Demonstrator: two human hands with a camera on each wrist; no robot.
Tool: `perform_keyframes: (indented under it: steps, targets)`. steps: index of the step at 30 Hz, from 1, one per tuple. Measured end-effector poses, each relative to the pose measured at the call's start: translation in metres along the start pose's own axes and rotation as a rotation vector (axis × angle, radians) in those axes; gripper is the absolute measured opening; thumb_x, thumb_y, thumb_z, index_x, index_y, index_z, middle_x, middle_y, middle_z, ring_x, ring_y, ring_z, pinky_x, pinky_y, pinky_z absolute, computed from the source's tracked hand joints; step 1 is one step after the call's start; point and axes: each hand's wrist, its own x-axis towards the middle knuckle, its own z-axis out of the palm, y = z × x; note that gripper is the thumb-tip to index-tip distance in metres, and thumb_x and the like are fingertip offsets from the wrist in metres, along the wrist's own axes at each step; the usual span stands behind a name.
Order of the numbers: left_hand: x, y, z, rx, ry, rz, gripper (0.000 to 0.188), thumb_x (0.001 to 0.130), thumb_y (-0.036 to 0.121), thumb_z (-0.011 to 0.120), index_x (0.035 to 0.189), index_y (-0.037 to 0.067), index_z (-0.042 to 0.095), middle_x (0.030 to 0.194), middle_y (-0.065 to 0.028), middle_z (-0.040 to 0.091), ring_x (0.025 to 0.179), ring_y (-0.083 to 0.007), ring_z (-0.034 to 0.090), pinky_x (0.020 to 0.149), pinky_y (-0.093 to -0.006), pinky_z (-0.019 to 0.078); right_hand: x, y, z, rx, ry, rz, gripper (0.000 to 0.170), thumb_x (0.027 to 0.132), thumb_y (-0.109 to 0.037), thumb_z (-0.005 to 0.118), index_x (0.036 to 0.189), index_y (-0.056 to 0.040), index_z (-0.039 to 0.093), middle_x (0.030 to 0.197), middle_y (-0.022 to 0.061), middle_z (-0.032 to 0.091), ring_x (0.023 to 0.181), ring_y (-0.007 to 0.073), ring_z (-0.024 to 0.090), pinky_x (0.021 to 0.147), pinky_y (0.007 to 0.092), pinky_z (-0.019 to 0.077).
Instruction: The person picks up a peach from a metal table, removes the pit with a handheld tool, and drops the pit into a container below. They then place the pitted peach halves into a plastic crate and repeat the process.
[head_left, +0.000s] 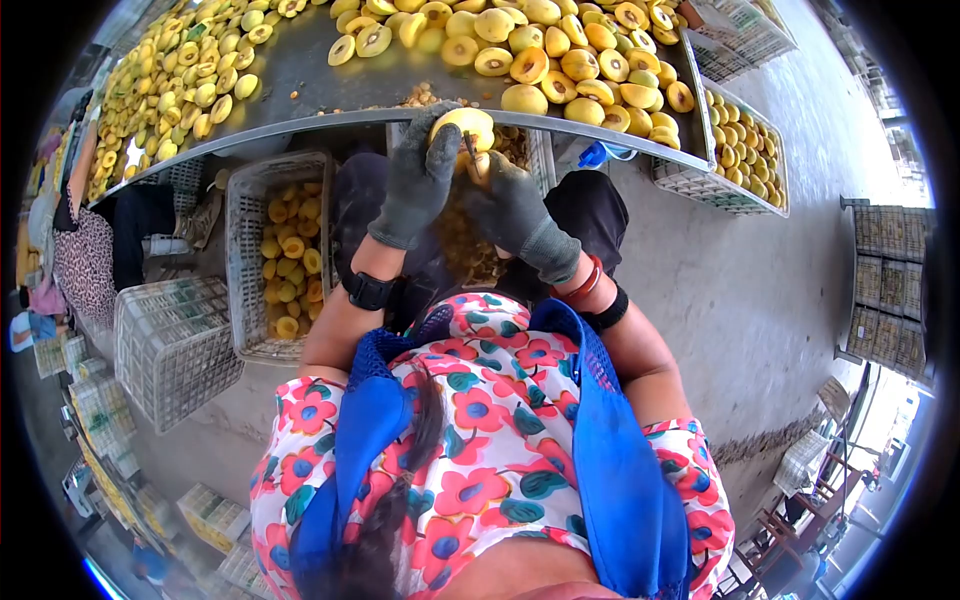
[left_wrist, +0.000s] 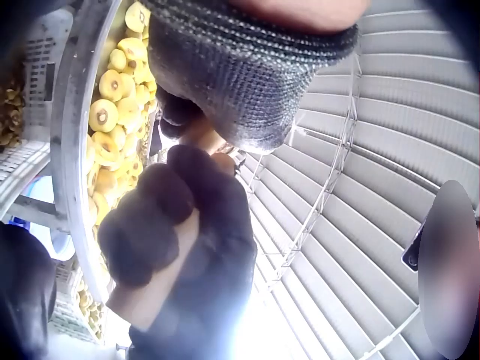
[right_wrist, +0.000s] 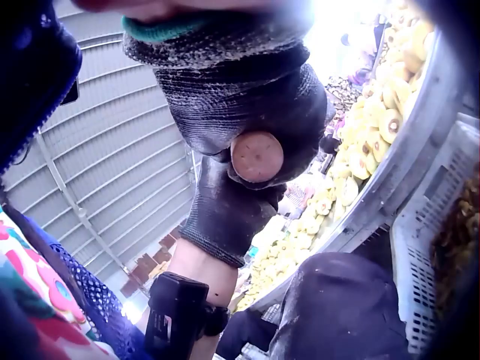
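Observation:
In the head view my gloved left hand holds a yellow peach at the table's front edge. My gloved right hand is close beside it, gripping a tool with a wooden handle and a thin dark metal end against the peach. Dark fingers wrap round that handle in the left wrist view. The handle's round butt sticks out of the right fist in the right wrist view, with the left hand just behind. The glove hides most of the tool's working end.
A metal table bears heaps of halved peaches. To the left, a crate holds more halves; an upturned-looking grey crate stands beside it. A filled crate sits at the right. Pits and scraps lie between the knees.

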Motion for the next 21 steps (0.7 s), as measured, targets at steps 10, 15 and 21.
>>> perform_keyframes:
  steps: [10, 15, 21]
  targets:
    - [-0.003, -0.006, -0.006, 0.084, 0.023, -0.025, 0.028, 0.091, 0.022, 0.055, 0.109, 0.002, 0.058, 0.099, -0.0149, 0.065, 0.090, -0.0245, 0.064, 0.078, -0.0337, 0.0507, -0.006, -0.013, -0.005, 0.310, -0.182, 0.184, 0.016, 0.088, -0.006, 0.053, 0.103, -0.0043, 0.050, 0.067, 0.0000, 0.053, 0.051, 0.0081, 0.051, 0.044, 0.0242, 0.0405]
    - [-0.008, -0.012, -0.010, 0.153, 0.018, -0.012, 0.028, 0.090, 0.022, 0.057, 0.107, 0.001, 0.059, 0.097, -0.0147, 0.066, 0.089, -0.0253, 0.064, 0.078, -0.0336, 0.0509, -0.007, -0.017, -0.009, 0.421, -0.283, 0.322, 0.016, 0.089, -0.009, 0.054, 0.103, -0.0047, 0.049, 0.067, 0.0000, 0.053, 0.051, 0.0080, 0.051, 0.044, 0.0238, 0.0403]
    - [-0.007, -0.023, -0.011, 0.134, -0.011, 0.102, 0.025, 0.089, 0.019, 0.057, 0.108, 0.002, 0.060, 0.097, -0.0128, 0.066, 0.086, -0.0216, 0.064, 0.075, -0.0321, 0.0514, -0.009, -0.011, -0.005, 0.394, -0.271, 0.203, 0.008, 0.089, -0.010, 0.054, 0.092, -0.0047, 0.050, 0.065, 0.0006, 0.053, 0.048, 0.0098, 0.050, 0.042, 0.0233, 0.0393]
